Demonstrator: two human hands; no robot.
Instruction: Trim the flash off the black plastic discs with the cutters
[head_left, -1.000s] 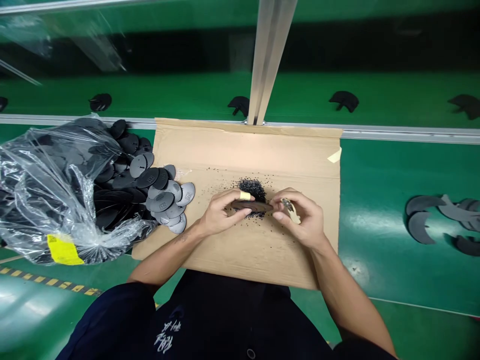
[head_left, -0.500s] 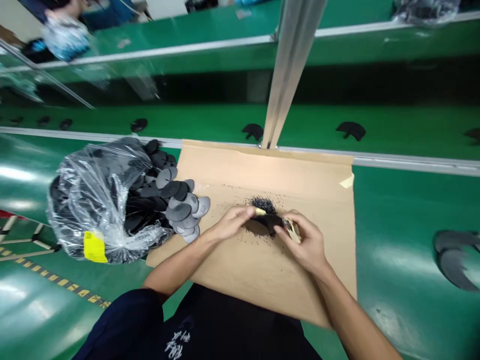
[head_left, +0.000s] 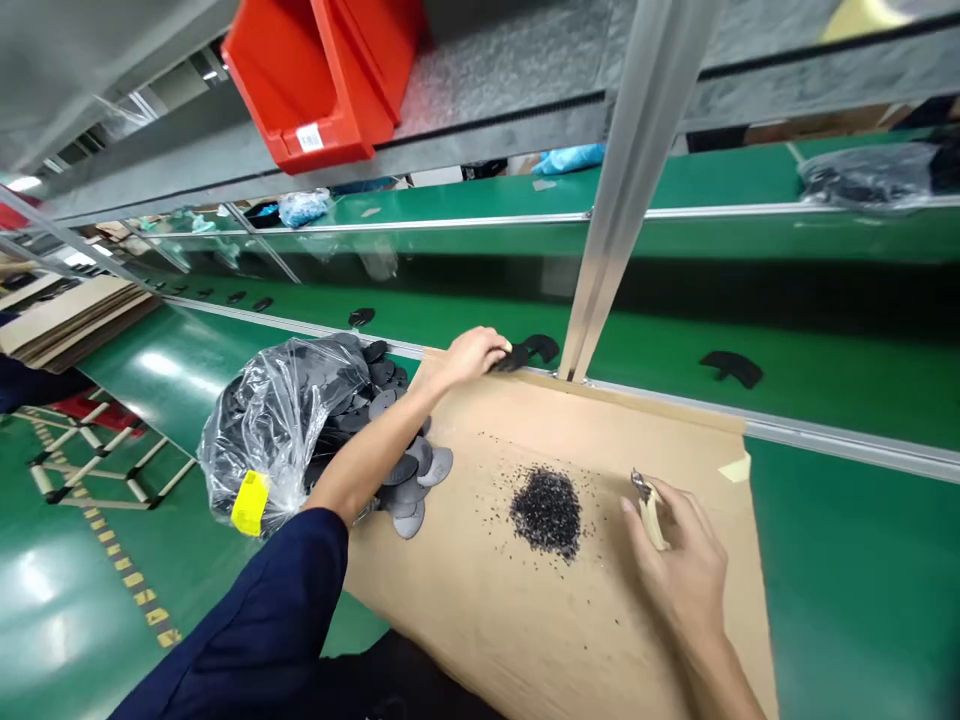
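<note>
My left hand (head_left: 474, 356) is stretched out to the far edge of the cardboard, its fingers closed on a flat black part (head_left: 511, 359). Right beside that part, on the green conveyor, lies a curved black piece (head_left: 541, 347); the two look nearly touching. A pale yellow cover shows on a left fingertip. Wrapped in my right hand (head_left: 686, 560) is a small pair of nippers (head_left: 650, 515) with cream handles and metal jaws pointing up and away. Left of the nippers, a heap of small black scraps (head_left: 547, 512) is spread on the cardboard sheet (head_left: 480, 610).
A clear plastic bag (head_left: 262, 420) spills flat black discs (head_left: 405, 490) at the left. An aluminium post (head_left: 619, 190) rises behind the cardboard. More black pieces (head_left: 731, 367) lie along the belt. A red bin (head_left: 322, 90) sits on the shelf above.
My left hand has moved from over the scraps to the conveyor edge with the black part. My right hand with the nippers has drawn away rightward. The view has tilted up.
</note>
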